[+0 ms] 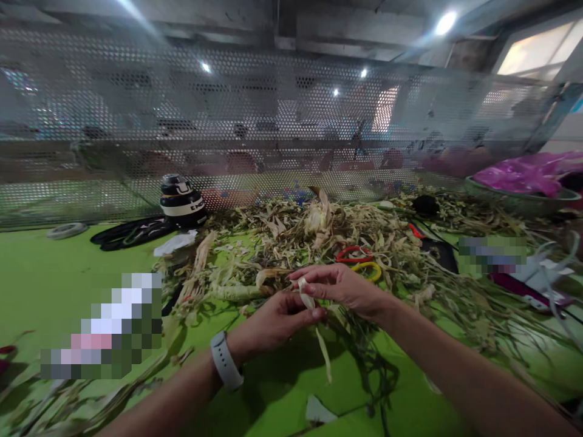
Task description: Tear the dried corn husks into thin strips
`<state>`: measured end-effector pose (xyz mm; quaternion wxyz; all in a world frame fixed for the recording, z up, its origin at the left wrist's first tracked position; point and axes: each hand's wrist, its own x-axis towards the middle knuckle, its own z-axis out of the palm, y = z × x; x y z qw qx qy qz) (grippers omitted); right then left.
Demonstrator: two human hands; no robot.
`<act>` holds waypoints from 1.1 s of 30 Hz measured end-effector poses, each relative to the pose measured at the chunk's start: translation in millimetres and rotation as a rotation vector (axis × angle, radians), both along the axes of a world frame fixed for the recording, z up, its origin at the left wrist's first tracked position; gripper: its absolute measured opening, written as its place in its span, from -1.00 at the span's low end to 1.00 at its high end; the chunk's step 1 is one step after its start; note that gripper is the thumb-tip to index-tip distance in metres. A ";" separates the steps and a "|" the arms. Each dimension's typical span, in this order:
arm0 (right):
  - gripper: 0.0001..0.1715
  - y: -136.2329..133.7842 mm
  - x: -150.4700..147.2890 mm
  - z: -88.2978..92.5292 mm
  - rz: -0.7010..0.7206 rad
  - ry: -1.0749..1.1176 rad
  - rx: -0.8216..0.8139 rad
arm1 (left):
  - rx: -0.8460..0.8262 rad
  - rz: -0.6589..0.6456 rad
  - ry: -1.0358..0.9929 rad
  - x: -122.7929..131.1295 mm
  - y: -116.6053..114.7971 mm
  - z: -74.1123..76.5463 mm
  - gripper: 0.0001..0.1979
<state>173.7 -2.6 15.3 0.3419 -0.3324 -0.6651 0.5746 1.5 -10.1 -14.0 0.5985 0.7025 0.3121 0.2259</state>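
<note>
A pale strip of dried plant leaf, like corn husk (323, 352), is pinched between my two hands, its tail hanging down over the green table. My left hand (277, 320), with a white watch band at the wrist, grips the strip between thumb and fingers. From the upper right, my right hand (339, 285) pinches the looped upper part of the same strip. Just beyond my fingers lies a heap of dried husks (282, 227). Red scissor-like handles (353, 254) and a yellow handle (370, 269) poke out of it beside my right hand.
A black bottle (183, 203) stands at the back left near a coiled black strap (132, 233) and white tissue (175, 243). Perforated metal mesh (255, 121) closes the far side. At right sits a bowl (510, 197) with a purple plastic bag (532, 173).
</note>
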 end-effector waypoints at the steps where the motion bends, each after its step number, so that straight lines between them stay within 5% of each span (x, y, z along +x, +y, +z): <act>1: -0.73 -0.1 0.5 -0.8 0.021 0.036 -0.046 | -0.005 -0.015 -0.004 0.3 -1.2 0.4 -0.63; 9: -0.68 -7.3 -16.8 -13.9 -0.035 0.020 0.063 | -0.071 -0.170 0.014 1.2 -7.6 -2.9 -0.62; 13: -0.62 -3.7 -13.6 -11.4 -0.174 -0.123 0.130 | -0.093 -0.042 -0.021 1.0 -3.7 -5.6 -0.64; 16: -0.56 1.0 -0.5 -2.4 -0.288 -0.316 0.329 | -0.180 0.136 -0.051 0.6 0.8 -1.4 -0.62; 19: -0.50 2.5 7.2 2.4 -0.274 -0.455 0.445 | -0.203 0.235 -0.182 0.4 3.3 2.8 -0.62; 22: -0.54 3.7 9.3 1.7 -0.308 -0.406 0.381 | -0.169 0.232 -0.208 0.3 3.4 2.8 -0.64; 26: -0.55 8.3 14.8 2.2 -0.562 -0.337 0.305 | -0.125 0.227 -0.100 0.2 3.1 0.2 -0.64; 33: -0.55 2.7 3.3 -2.7 -0.258 -0.348 0.310 | -0.103 0.233 -0.112 0.0 5.2 5.3 -0.60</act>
